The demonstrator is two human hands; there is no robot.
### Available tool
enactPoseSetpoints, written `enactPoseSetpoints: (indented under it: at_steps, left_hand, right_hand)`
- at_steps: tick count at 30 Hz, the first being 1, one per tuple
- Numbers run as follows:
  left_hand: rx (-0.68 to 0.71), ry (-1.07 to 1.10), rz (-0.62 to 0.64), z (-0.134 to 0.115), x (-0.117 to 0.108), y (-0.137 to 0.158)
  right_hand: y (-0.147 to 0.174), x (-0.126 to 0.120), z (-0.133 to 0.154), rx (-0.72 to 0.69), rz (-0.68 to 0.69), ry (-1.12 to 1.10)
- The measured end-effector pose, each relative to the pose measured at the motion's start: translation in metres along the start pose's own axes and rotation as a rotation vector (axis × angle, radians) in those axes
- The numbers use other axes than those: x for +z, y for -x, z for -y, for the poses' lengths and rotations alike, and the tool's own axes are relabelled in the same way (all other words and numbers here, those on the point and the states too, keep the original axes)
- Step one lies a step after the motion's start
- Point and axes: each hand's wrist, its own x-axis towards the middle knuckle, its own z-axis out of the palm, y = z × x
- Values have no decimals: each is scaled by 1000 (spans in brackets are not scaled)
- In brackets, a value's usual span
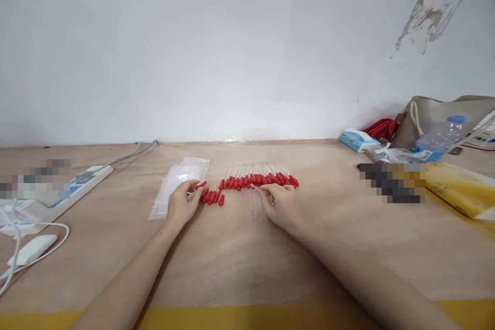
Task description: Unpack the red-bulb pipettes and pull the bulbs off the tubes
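My left hand (pixel 183 203) pinches a red rubber bulb (pixel 200 185) between thumb and fingertips, over a small group of loose red bulbs (pixel 211 196). Between the fingers of my right hand (pixel 281 205) is a thin clear dropper tube (pixel 256 187), its end pointing left. Several more clear tubes (pixel 257 207) lie on the table beside that hand. Behind both hands runs a row of droppers (pixel 240 181) with red bulbs toward me and clear stems pointing to the wall. Clear plastic bags (pixel 183 172) lie flat behind my left hand.
A white power strip (pixel 93 185) with cables and a white adapter (pixel 33 250) lie at left. At right are a tissue box (pixel 359 140), a plastic bottle (pixel 443 136), a grey bag (pixel 406 124) and a yellow package (pixel 460 188). A wall (pixel 232 62) bounds the brown-covered table (pixel 216 263).
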Motion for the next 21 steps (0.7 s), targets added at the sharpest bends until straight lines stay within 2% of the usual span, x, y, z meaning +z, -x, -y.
enactPoseSetpoints:
  at_steps: [6,9,13,21]
  left_hand:
    - [36,-64,80,-8,0,3]
    - [9,-66,99,-9,-1,4]
    - [0,-61,96,-6,0,4]
    - [72,-86,-29,-7,-2,3]
  right_hand:
    - [-5,27,15,-223,21,348]
    - [-2,35,18,-273,73,463]
    - [2,36,23,-242,138,450]
    - [7,30,30,-171,195,383]
